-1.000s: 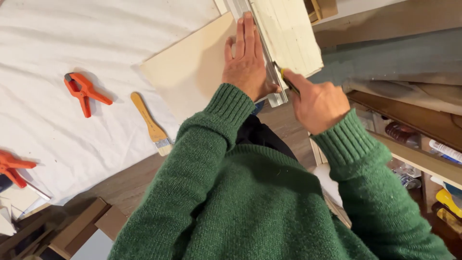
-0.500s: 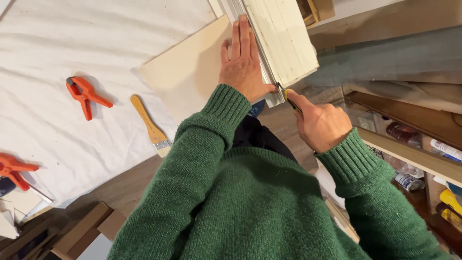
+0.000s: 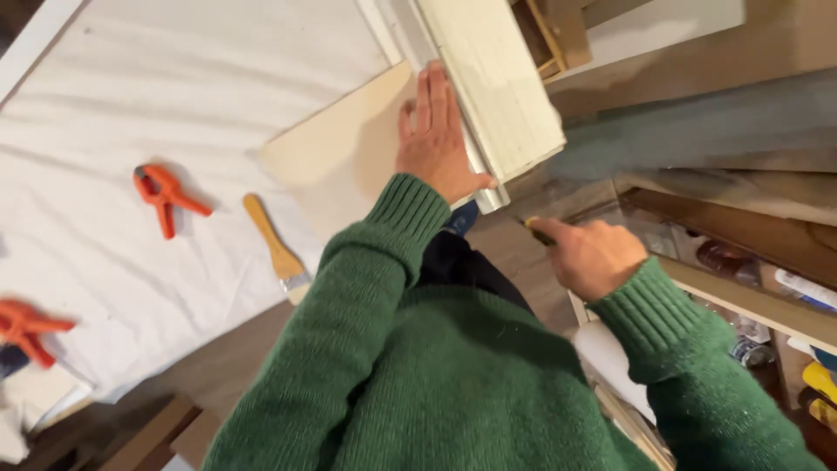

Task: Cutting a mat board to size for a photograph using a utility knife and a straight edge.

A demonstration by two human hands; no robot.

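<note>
A person in a green sweater leans over a desk draped in white cloth, seen from above. At far left lies an orange clamp, and further in a second orange clamp. Next comes a brush with a wooden handle, lying flat and untouched. Beside it a thin pale sheet rests on the cloth. The left hand lies flat on it, fingers straight and together, pressing against a metal straightedge that runs along the sheet's right side. A cream painted board lies just past the straightedge. The right hand is off the sheet, near the desk's edge, clenched around a small tool with a dark and yellow tip; its kind cannot be told. The work looks partway through: the sheet is held and lined up, but the tool is away from the edge, and whether a cut or mark has been made cannot be seen. Cluttered shelves fill the right.
</note>
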